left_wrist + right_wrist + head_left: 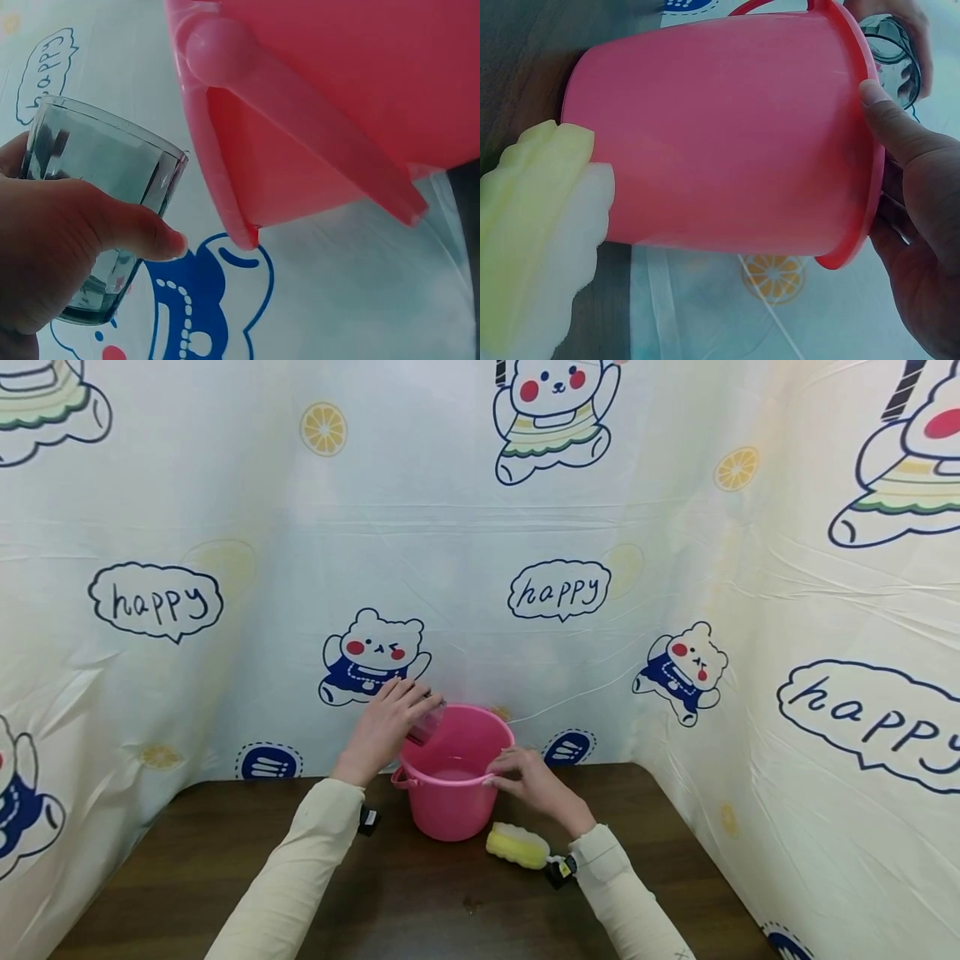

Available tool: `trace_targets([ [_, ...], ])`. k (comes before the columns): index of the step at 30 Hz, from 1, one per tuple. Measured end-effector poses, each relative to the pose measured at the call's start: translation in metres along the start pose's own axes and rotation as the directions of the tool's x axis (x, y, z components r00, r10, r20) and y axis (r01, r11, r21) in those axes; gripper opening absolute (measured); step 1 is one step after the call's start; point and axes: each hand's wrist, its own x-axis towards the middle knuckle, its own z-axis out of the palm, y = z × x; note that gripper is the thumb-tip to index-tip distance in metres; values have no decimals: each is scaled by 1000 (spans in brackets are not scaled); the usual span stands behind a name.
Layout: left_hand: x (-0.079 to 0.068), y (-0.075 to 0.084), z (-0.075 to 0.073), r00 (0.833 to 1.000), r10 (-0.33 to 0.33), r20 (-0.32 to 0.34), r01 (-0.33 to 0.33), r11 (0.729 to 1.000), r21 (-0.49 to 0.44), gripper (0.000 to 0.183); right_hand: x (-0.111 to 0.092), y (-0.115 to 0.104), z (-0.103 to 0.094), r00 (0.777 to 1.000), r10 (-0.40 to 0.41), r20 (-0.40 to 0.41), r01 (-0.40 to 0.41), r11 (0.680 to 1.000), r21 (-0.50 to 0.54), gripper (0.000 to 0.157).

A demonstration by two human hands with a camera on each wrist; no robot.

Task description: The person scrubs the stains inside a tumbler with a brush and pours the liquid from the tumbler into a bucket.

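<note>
A pink bucket (450,810) stands upright on the table. My left hand (390,720) grips a clear drinking glass (112,157) and holds it tilted over the bucket's left rim, its mouth towards the inside. Thumb and fingers wrap round the glass wall in the left wrist view. On the other side, my right hand (536,783) pinches the bucket's rim, with the thumb (889,124) outside and the fingers partly hidden behind the rim. The bucket's handle (322,127) hangs down on the left. Whether liquid lies in the bucket I cannot tell.
A yellow and white sponge brush (517,846) lies on the brown wooden table (420,910), just right of the bucket and below my right hand. A pale printed curtain (465,568) with bears and lettering hangs behind the table and along its sides.
</note>
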Motion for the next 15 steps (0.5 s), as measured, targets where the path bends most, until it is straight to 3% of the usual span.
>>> trace_targets([
  [4,-6,-3,4,995,-98,-24,95,992,-82,80,0,-2,0,1000,-2,-4,2,1000,0,13],
  [8,-15,-9,8,967,-238,-96,218,959,-184,88,0,-2,0,1000,1,-6,-1,1000,15,13],
  [10,-20,-12,10,936,-323,-136,284,926,-248,90,1,-2,0,1000,4,-4,-4,1000,16,13],
  [12,-27,-15,12,893,-414,-177,346,882,-319,88,1,-1,0,1000,6,-3,-6,1000,15,14],
  [15,-38,-18,16,802,-559,-212,426,783,-453,86,0,0,0,1000,4,-5,-4,1000,2,14],
])
